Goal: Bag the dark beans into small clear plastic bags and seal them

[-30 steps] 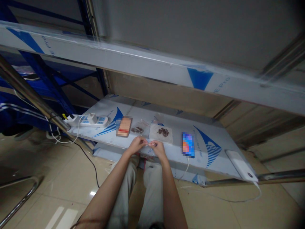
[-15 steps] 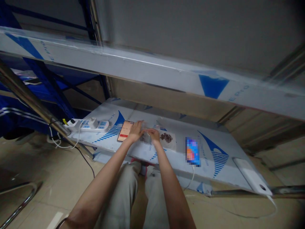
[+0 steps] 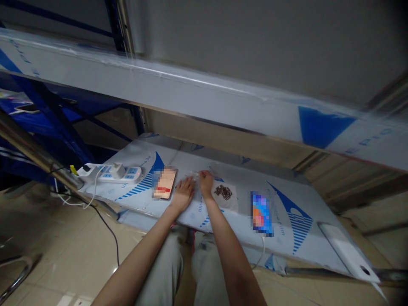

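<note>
My left hand (image 3: 184, 194) rests palm-down on the film-covered steel shelf (image 3: 204, 212), fingers spread, just right of a phone (image 3: 165, 183) with a blurred screen. My right hand (image 3: 206, 183) sits close by with its fingertips drawn together, beside a faint clear plastic bag (image 3: 194, 174). Whether those fingers pinch anything is too hard to see. A small heap of dark brown pieces (image 3: 223, 192) lies on a white sheet just right of my right hand. Further right lies a second phone (image 3: 261, 213), also blurred.
A white power strip (image 3: 117, 173) with plugs and cables sits at the shelf's left end. A white power bank (image 3: 347, 252) overhangs the front right corner. A film-wrapped steel shelf (image 3: 159, 80) runs overhead, and a blue rack (image 3: 47, 110) stands at left above a tiled floor.
My hands have come apart and shifted toward the shelf's far side. The left hand now lies flat instead of pinching. The camera view has tilted slightly.
</note>
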Tool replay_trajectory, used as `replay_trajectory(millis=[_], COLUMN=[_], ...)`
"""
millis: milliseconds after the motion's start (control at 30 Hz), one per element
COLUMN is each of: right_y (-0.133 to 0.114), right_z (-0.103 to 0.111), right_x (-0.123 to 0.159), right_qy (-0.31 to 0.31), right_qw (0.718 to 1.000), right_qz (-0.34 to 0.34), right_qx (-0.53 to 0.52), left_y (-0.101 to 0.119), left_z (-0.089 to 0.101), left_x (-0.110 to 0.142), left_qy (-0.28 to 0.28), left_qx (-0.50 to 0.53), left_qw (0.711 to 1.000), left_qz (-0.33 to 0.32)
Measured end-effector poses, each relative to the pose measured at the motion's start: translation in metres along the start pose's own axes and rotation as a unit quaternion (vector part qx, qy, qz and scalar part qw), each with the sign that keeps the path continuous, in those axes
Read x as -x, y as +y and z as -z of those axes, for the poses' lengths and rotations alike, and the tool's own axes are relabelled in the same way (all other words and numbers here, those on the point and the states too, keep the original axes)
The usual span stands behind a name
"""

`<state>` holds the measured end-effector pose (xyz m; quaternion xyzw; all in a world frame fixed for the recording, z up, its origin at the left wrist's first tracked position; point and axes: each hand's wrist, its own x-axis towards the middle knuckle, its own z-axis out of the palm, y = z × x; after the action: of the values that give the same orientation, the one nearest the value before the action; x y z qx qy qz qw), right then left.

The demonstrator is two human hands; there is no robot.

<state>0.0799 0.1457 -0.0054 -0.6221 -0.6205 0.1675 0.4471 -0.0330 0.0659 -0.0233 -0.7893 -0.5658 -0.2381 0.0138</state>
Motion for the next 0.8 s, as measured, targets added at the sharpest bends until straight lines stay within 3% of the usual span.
replay_trajectory(millis=[100, 200, 300, 400, 500, 600, 667, 800], right_y=[0.008, 0.028, 0.045, 0.048, 0.039, 0.023, 0.013, 0.000], right_z=[0.023, 0.048, 0.062, 0.067, 0.071, 0.078, 0.083, 0.085], right_x=[-0.011, -0.026, -0.036, -0.039, -0.036, -0.023, -0.007, 0.041], right_qy=[0.044, -0.036, -0.134, -0.135, -0.062, 0.003, -0.025, -0.126], right_qw=[0.983, 0.951, 0.916, 0.908, 0.930, 0.971, 0.986, 0.981], right_qz=[0.055, 0.039, 0.042, 0.063, 0.064, 0.091, 0.125, 0.143], right_qx=[0.169, 0.306, 0.375, 0.392, 0.356, 0.221, 0.110, -0.023], left_y=[-0.006, -0.008, -0.003, 0.007, 0.019, 0.031, 0.038, 0.053], left_z=[0.001, 0.006, 0.011, 0.017, 0.023, 0.029, 0.032, 0.031], left_x=[-0.001, -0.002, -0.005, -0.007, -0.009, -0.007, -0.005, 0.007], left_qy=[-0.030, -0.030, 0.016, 0.069, 0.089, 0.074, 0.064, 0.078], left_qx=[-0.001, 0.017, 0.032, 0.047, 0.089, 0.180, 0.247, 0.319], left_qw=[1.000, 0.999, 0.998, 0.994, 0.989, 0.978, 0.965, 0.942], left_qz=[0.010, 0.027, 0.046, 0.067, 0.079, 0.072, 0.063, 0.069])
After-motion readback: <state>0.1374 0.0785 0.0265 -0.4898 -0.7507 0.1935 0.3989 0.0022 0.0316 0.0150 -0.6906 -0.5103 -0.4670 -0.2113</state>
